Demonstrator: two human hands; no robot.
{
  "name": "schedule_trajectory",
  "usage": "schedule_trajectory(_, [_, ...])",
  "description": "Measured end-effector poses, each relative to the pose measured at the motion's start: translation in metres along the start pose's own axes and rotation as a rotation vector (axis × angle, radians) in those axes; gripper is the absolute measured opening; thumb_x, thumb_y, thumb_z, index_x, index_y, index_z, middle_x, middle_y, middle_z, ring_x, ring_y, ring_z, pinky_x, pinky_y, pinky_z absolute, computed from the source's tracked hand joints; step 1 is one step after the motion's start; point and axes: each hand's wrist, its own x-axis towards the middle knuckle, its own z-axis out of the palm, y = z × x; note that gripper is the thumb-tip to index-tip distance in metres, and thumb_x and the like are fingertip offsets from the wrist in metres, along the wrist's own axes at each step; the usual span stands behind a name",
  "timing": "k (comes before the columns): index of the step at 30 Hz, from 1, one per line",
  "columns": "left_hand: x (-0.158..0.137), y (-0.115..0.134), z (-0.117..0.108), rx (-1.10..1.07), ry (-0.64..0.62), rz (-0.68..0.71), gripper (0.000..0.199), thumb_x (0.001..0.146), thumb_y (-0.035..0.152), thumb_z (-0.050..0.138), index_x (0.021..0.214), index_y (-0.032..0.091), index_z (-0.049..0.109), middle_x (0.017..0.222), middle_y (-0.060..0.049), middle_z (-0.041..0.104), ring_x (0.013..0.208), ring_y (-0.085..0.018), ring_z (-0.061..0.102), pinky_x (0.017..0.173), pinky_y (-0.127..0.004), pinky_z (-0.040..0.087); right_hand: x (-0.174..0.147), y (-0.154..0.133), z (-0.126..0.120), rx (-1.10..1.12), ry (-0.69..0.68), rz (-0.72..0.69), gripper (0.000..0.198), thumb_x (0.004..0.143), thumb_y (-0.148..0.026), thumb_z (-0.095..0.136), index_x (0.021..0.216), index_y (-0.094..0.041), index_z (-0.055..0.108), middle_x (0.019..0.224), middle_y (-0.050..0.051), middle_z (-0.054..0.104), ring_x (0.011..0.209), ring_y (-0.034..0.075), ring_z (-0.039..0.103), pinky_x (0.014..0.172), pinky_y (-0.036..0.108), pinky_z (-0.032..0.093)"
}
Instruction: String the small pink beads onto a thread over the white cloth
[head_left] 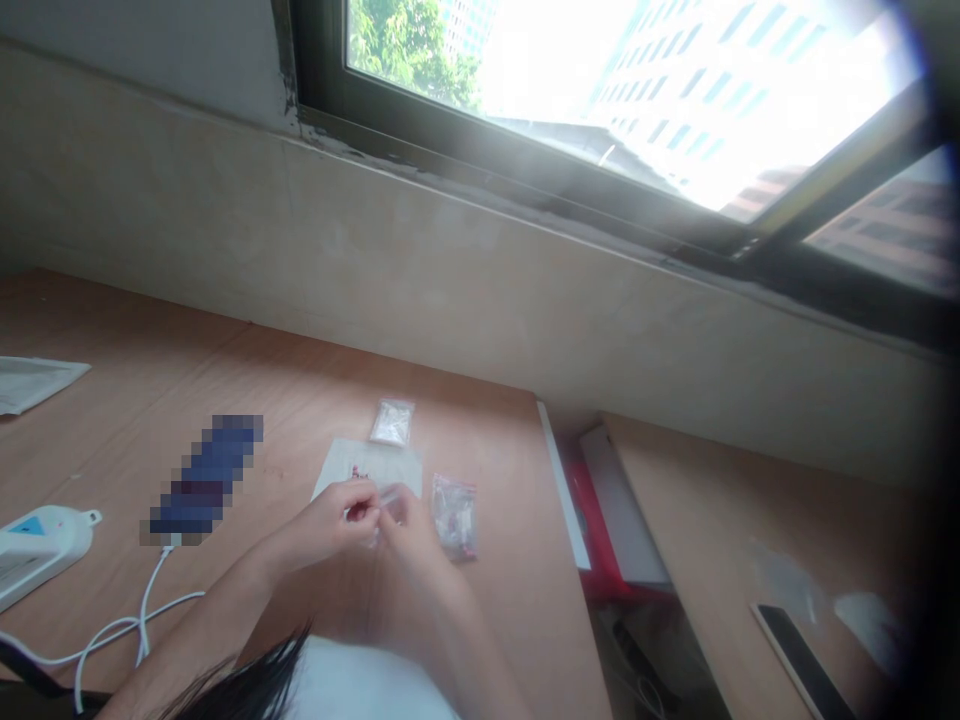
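Observation:
Both of my hands meet above the near edge of a white sheet (330,468) on the wooden desk. My left hand (346,518) has its thumb and fingers pinched on a small clear plastic bag (391,492). From the other side my right hand (406,525) grips the same bag, its fingertips close to the left ones. A few tiny red pieces (358,472) lie on the sheet just beyond the fingers. Behind the sheet is a clear bag of small whitish pieces (392,422). Another clear bag with mixed contents (454,512) rests right of my right hand.
On the left are a blurred-out dark phone (206,480), its white cable (142,620), a white power strip (49,540) and a pale packet (37,382). A gap with a red holder (600,525) separates a second desk (697,520) bearing a dark flat device (799,655).

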Motion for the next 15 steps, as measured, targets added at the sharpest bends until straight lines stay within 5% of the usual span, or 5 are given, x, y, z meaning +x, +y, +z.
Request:
schedule_trajectory(6, [-0.006, -0.001, -0.010, -0.082, -0.050, -0.020, 0.024, 0.077, 0.036, 0.038, 0.069, 0.017, 0.052, 0.069, 0.002, 0.052, 0.067, -0.013, 0.047, 0.062, -0.022, 0.038, 0.007, 0.005, -0.007, 0.153, 0.154, 0.089, 0.021, 0.061, -0.010, 0.040, 0.076, -0.015, 0.055, 0.064, 0.000, 0.054, 0.052, 0.009, 0.047, 0.046, 0.019, 0.034])
schedule_trajectory(12, [-0.017, -0.038, -0.013, -0.318, -0.081, -0.230, 0.029, 0.075, 0.044, 0.041, 0.074, 0.018, 0.052, 0.066, 0.002, 0.052, 0.060, -0.012, 0.047, 0.055, -0.022, 0.038, 0.010, 0.005, 0.003, 0.432, -0.138, 0.168, 0.014, 0.065, -0.024, 0.053, 0.076, -0.016, 0.055, 0.065, 0.002, 0.056, 0.054, 0.009, 0.050, 0.047, 0.020, 0.037])
schedule_trajectory(15, [-0.024, -0.062, -0.012, -0.387, -0.062, -0.330, 0.032, 0.073, 0.046, 0.044, 0.065, 0.016, 0.048, 0.055, 0.004, 0.045, 0.048, -0.008, 0.042, 0.046, -0.020, 0.033, 0.016, 0.013, 0.019, 0.475, -0.148, 0.226, 0.022, 0.064, -0.032, 0.057, 0.078, -0.017, 0.049, 0.057, -0.002, 0.053, 0.045, 0.009, 0.048, 0.040, 0.019, 0.035])
